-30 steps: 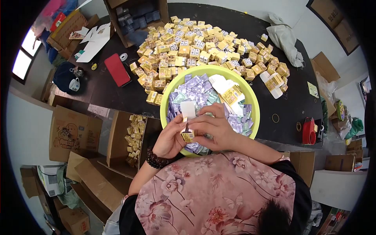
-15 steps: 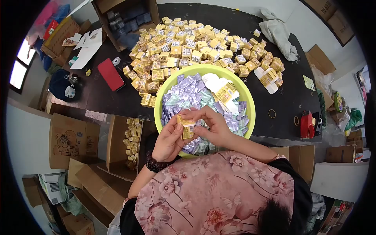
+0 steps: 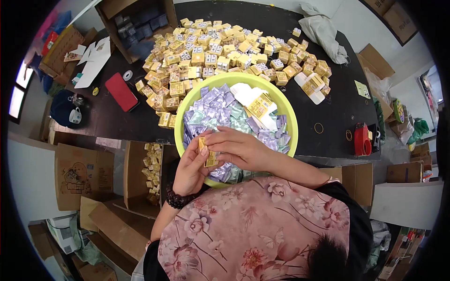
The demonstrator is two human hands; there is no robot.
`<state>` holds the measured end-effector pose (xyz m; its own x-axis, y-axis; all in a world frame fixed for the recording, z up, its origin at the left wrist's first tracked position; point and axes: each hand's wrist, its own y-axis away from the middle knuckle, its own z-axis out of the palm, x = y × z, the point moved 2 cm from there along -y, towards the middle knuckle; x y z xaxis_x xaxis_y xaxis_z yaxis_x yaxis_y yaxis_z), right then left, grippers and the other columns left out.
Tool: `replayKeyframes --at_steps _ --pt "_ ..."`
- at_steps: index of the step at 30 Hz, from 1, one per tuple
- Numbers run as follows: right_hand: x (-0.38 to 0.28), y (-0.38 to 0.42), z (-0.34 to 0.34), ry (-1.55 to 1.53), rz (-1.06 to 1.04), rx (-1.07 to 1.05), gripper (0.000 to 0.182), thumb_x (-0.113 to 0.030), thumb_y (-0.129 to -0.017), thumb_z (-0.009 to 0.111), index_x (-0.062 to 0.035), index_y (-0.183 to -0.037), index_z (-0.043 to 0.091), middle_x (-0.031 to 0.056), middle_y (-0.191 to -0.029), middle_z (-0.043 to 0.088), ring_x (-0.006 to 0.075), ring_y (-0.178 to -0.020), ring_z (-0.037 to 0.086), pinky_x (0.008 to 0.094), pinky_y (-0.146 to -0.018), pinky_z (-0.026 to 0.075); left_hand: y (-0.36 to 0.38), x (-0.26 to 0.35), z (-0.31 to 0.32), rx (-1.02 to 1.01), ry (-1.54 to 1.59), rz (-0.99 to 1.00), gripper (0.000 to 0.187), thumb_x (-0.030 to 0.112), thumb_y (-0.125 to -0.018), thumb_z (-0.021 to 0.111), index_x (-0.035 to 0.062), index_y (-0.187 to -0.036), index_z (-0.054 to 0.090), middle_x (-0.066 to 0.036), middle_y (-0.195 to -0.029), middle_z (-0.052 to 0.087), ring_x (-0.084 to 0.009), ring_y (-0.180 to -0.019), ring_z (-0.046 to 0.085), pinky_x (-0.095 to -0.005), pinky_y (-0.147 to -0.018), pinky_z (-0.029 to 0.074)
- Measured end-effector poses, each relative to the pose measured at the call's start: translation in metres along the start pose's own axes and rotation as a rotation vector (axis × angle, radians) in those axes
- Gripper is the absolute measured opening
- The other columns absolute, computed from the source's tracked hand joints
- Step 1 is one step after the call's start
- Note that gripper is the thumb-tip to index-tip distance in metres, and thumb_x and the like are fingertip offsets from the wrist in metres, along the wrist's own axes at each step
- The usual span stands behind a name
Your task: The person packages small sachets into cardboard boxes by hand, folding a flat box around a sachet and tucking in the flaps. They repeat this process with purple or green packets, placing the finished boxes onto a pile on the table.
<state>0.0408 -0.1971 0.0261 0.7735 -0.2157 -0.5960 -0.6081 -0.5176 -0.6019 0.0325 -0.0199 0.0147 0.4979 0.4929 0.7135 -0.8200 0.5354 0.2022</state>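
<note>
Between both hands is a small yellow box [image 3: 209,158], held over the near-left rim of a yellow-green basin [image 3: 294,126]. My left hand [image 3: 189,165] grips the box from the left, thumb on its face. My right hand [image 3: 241,149] is closed over its right and upper side, the fingers covering much of it. Purple and mint-green sachets [image 3: 213,110] fill the basin. On top of them, toward the back right, lies a stack of flattened yellow-and-white cartons [image 3: 260,107].
Many small yellow boxes [image 3: 197,58] are heaped behind the basin. A red phone case [image 3: 121,91] lies left, a red tape dispenser [image 3: 362,140] right. An open cardboard box [image 3: 136,28] stands at the back; another box [image 3: 140,173] below left holds more yellow boxes.
The right fingers have moved from the box's right edge to across its face, covering more of it. The whole view has shifted slightly, so the scene sits further left.
</note>
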Motion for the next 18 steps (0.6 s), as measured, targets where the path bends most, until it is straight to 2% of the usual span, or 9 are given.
replayKeyframes --at_steps 2,5,6,8,11,13,15,16,18 --pt "0.016 0.006 -0.013 0.161 0.186 0.072 0.035 -0.015 -0.084 0.069 -0.0031 -0.115 0.059 0.0127 -0.121 0.059 0.0292 -0.111 0.057 0.0469 -0.098 0.044 0.006 0.009 -0.014 0.008 -0.075 0.081 0.046 0.010 -0.095 0.052 0.0049 -0.138 0.037 -0.008 -0.121 0.053 -0.0157 -0.106 0.057 -0.0359 -0.089 0.054" --pt "0.053 0.021 -0.059 0.805 0.607 0.180 0.056 -0.036 -0.076 0.075 0.0002 -0.116 0.058 0.0147 -0.115 0.056 0.0324 -0.107 0.053 0.0458 -0.091 0.043 0.030 0.046 -0.047 0.394 -0.335 0.368 0.044 0.006 -0.090 0.054 0.0039 -0.133 0.044 -0.008 -0.113 0.055 -0.0150 -0.098 0.058 -0.0332 -0.083 0.054" --pt "0.063 0.028 -0.068 0.807 0.605 0.177 0.056 -0.036 -0.076 0.075 0.0002 -0.116 0.058 0.0147 -0.115 0.056 0.0324 -0.107 0.053 0.0458 -0.091 0.043 0.038 0.052 -0.078 0.502 -0.471 0.413 0.045 0.009 -0.089 0.057 0.0038 -0.133 0.045 -0.011 -0.119 0.054 -0.0197 -0.105 0.056 -0.0349 -0.090 0.050" --pt "0.085 0.043 -0.075 0.980 0.886 -0.118 0.064 -0.041 -0.071 0.078 0.0019 -0.114 0.058 0.0172 -0.111 0.054 0.0329 -0.105 0.051 0.0413 -0.090 0.043 0.049 0.057 -0.137 0.745 -1.339 0.568 0.046 0.012 -0.091 0.059 0.0037 -0.133 0.044 -0.014 -0.127 0.050 -0.0237 -0.113 0.052 -0.0367 -0.098 0.044" --pt "0.092 0.046 -0.073 0.978 0.828 0.027 0.055 -0.035 -0.071 0.079 0.0002 -0.108 0.060 0.0138 -0.102 0.057 0.0308 -0.097 0.053 0.0387 -0.084 0.044 0.052 0.047 -0.142 1.014 -1.641 0.535 0.045 0.016 -0.092 0.062 0.0034 -0.132 0.047 -0.015 -0.132 0.046 -0.0253 -0.119 0.048 -0.0375 -0.101 0.039" --pt "0.088 0.046 -0.074 0.980 0.767 0.113 0.047 -0.030 -0.073 0.078 0.0004 -0.105 0.062 0.0124 -0.098 0.060 0.0302 -0.092 0.057 0.0383 -0.080 0.046 0.042 0.048 -0.104 0.874 -1.485 0.641 0.041 0.016 -0.092 0.061 0.0027 -0.129 0.050 -0.015 -0.132 0.047 -0.0242 -0.117 0.050 -0.0357 -0.099 0.041" --pt "0.078 0.039 -0.077 0.446 0.837 0.357 0.028 -0.018 -0.083 0.072 0.0011 -0.101 0.063 0.0067 -0.083 0.066 0.0204 -0.072 0.062 0.0300 -0.062 0.048 0.022 0.039 -0.076 0.561 -1.183 0.766 0.029 0.008 -0.094 0.057 0.0003 -0.122 0.057 -0.014 -0.127 0.054 -0.0213 -0.109 0.056 -0.0312 -0.092 0.046" --pt "0.066 0.030 -0.074 0.443 0.832 0.353 0.028 -0.018 -0.083 0.072 0.0011 -0.101 0.063 0.0067 -0.083 0.066 0.0204 -0.072 0.062 0.0300 -0.062 0.048 0.012 0.032 -0.062 0.412 -1.062 0.633 0.028 0.006 -0.095 0.055 -0.0018 -0.121 0.057 -0.013 -0.122 0.057 -0.0198 -0.106 0.058 -0.0298 -0.091 0.047" --pt "0.036 0.014 -0.056 -0.327 0.806 0.683 0.015 -0.011 -0.090 0.064 0.0018 -0.097 0.064 0.0032 -0.073 0.066 0.0092 -0.060 0.060 0.0211 -0.050 0.045 -0.010 0.012 -0.018 0.202 -0.575 0.360 0.030 0.004 -0.096 0.054 -0.0072 -0.123 0.053 -0.012 -0.109 0.064 -0.0165 -0.098 0.062 -0.0274 -0.091 0.048"
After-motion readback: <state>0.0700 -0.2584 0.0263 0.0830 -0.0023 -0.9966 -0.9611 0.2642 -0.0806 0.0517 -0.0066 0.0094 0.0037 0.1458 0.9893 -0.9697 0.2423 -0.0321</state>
